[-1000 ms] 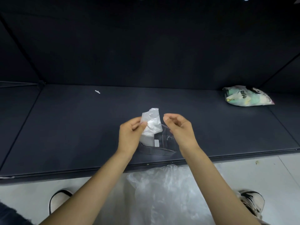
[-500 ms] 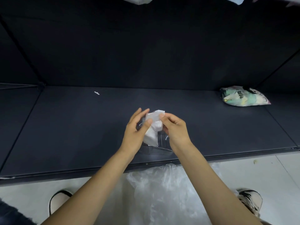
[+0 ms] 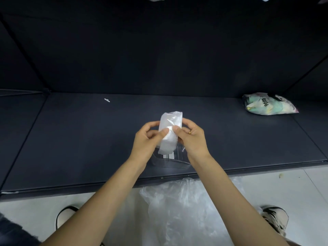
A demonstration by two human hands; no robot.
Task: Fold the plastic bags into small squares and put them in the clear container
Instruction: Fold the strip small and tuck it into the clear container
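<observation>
Right now both hands meet over the middle of the dark shelf (image 3: 71,139), working one folded plastic bag (image 3: 169,132). The left hand (image 3: 147,139) pinches the bag's left edge between thumb and curled fingers, and the right hand (image 3: 192,137) pinches the right edge the same way, a ring showing on one finger. Held like this, the strip stands nearly upright with its long axis running from six to twelve o'clock, probably so the next fold can bring one end over the other and shorten it toward a square. Directly below the bag, at six o'clock from it, sits the clear container (image 3: 170,159) on the shelf's near edge, close enough for a short drop once the folding is done. More loose plastic bags (image 3: 186,210) wait lower down, near the person's feet. A printed packet (image 3: 268,103) lies well apart at two o'clock.
</observation>
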